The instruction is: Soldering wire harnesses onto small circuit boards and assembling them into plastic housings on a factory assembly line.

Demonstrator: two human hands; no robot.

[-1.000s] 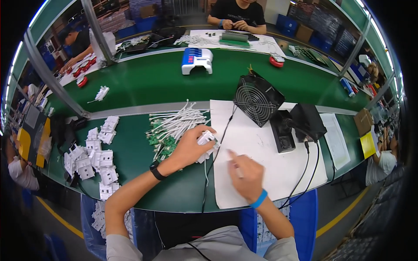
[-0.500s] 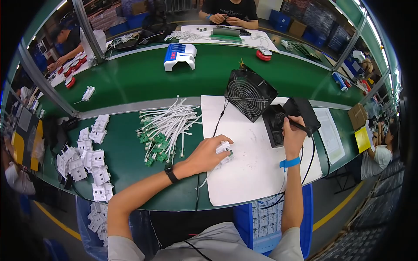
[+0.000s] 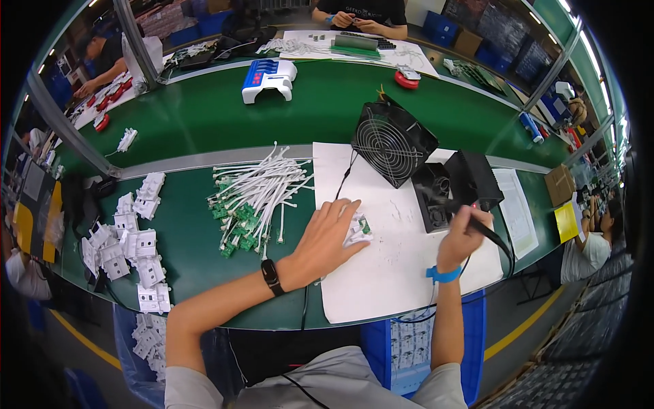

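My left hand point(image 3: 325, 238) bears on a small white plastic housing point(image 3: 355, 235) with a bit of green circuit board in it, thumb and fingers around its edges on the white sheet point(image 3: 381, 286). A black soldering iron point(image 3: 481, 228) is gripped in my right hand point(image 3: 463, 244), its cord trailing to the right. That hand is just in front of the black iron holder point(image 3: 430, 204) and the black station box point(image 3: 473, 178). The iron's tip is blurred.
A black fan point(image 3: 394, 142) stands behind the sheet. White cables with green boards point(image 3: 255, 198) lie in a heap to the left, beyond them several white housings point(image 3: 139, 238). On the green belt point(image 3: 313, 102) sits a blue-and-white device point(image 3: 270, 80). A person point(image 3: 361, 17) works opposite.
My right hand has drawn the soldering iron out of the holder, toward me. My left fingers have spread over the housing. The blue-and-white device has shifted left.
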